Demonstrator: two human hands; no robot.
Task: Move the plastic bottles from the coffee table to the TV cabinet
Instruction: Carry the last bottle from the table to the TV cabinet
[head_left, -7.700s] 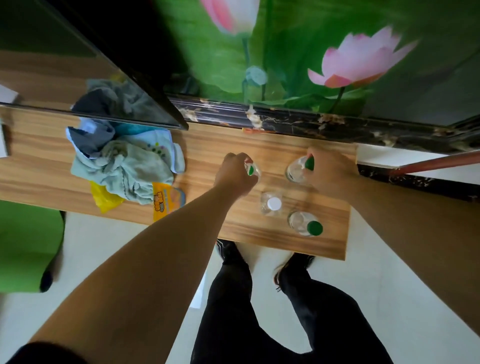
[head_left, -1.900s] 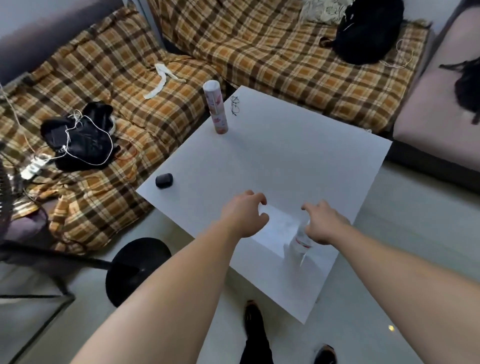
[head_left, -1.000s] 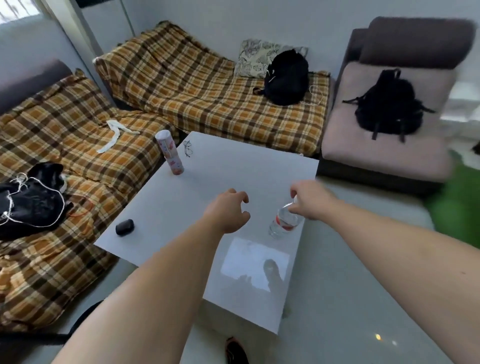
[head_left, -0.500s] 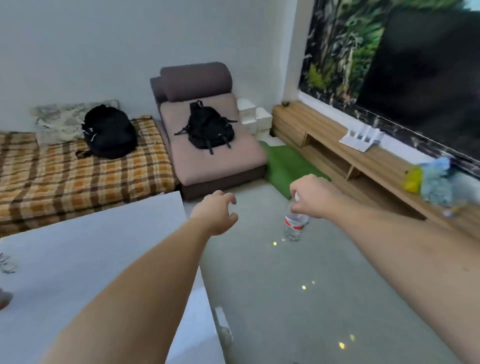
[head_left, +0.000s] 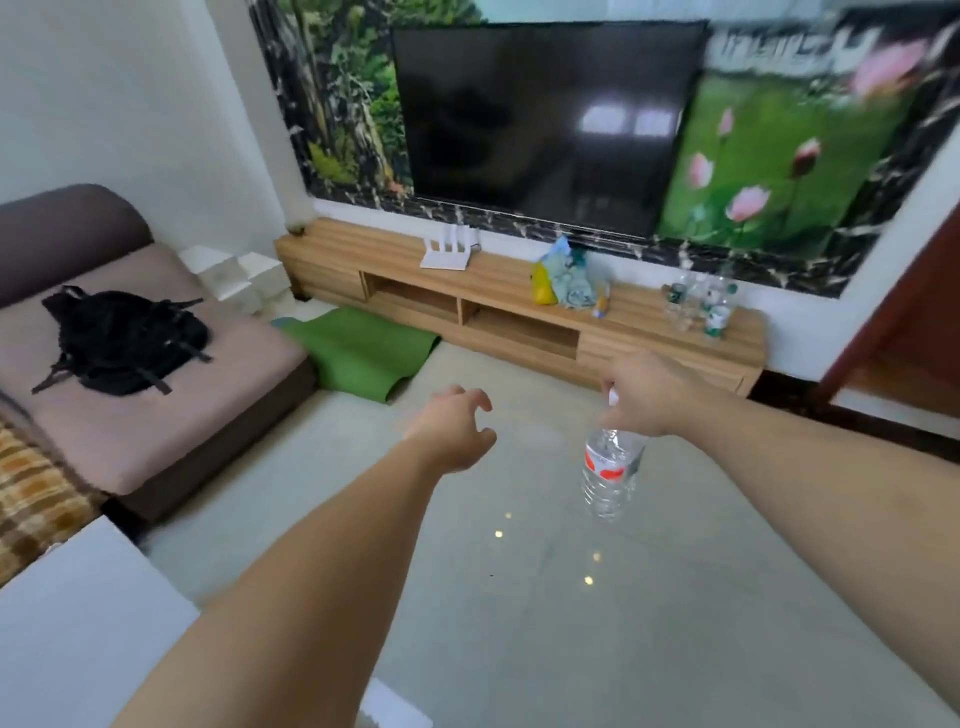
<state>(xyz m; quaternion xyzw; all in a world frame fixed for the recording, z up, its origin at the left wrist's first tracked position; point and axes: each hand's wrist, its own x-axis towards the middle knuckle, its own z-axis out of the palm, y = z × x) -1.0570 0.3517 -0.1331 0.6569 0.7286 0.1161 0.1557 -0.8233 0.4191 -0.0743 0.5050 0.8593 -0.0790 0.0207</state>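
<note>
My right hand (head_left: 647, 397) pinches a water bottle (head_left: 609, 475) by its neck, hanging upright; my left hand (head_left: 457, 428) is loosely open, empty. The TV cabinet (head_left: 519, 317) lies at twelve o'clock, its bottle cluster (head_left: 701, 304) nearer my right.

Bright daylight, blurred edges, TV (head_left: 545, 124) glare

bare floor (head_left: 519, 597), bottles (head_left: 698, 306) crowding cabinet (head_left: 649, 343) end
</note>
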